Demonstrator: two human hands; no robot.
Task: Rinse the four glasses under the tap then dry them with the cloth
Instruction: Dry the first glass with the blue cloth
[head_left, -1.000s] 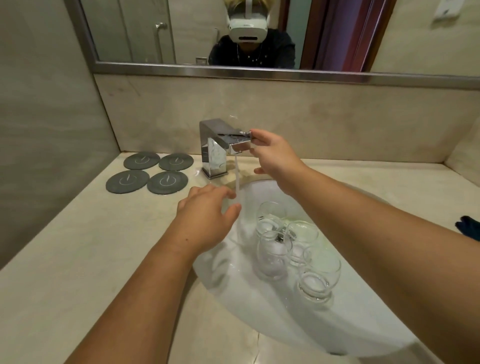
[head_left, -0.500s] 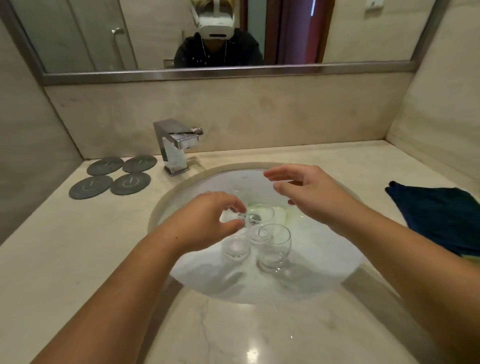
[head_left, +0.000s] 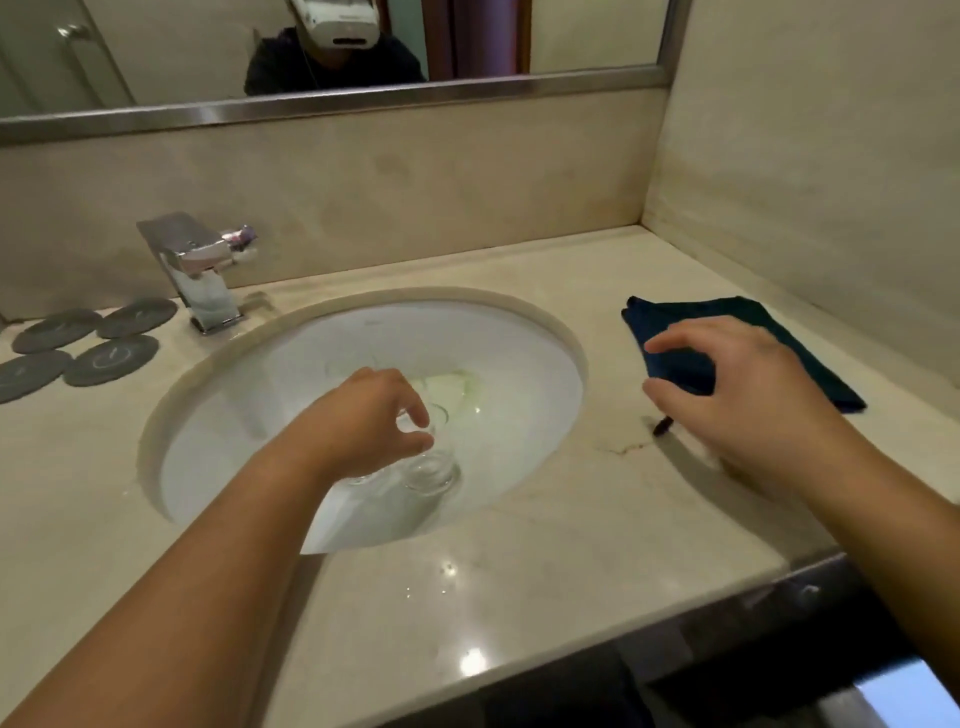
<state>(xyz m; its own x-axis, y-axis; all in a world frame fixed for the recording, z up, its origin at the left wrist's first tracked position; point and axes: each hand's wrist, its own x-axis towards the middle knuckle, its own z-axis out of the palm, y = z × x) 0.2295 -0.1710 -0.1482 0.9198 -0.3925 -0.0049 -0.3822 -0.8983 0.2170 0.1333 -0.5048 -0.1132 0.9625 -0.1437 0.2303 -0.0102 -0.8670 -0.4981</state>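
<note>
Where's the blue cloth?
In the head view, the blue cloth lies on the counter right of the sink, partly hidden by the right hand.

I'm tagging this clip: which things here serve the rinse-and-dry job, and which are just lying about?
For the job: glasses, tap, sink, cloth.
Lying about: four grey coasters, mirror.

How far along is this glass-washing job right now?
Likely done: rinsing, since no stream shows at the tap and the glasses sit in the sink. In hand: the left hand curls over one glass, grip unclear, while the right hand hovers open over the cloth. Left: drying all the glasses; none stands on the coasters.
</note>
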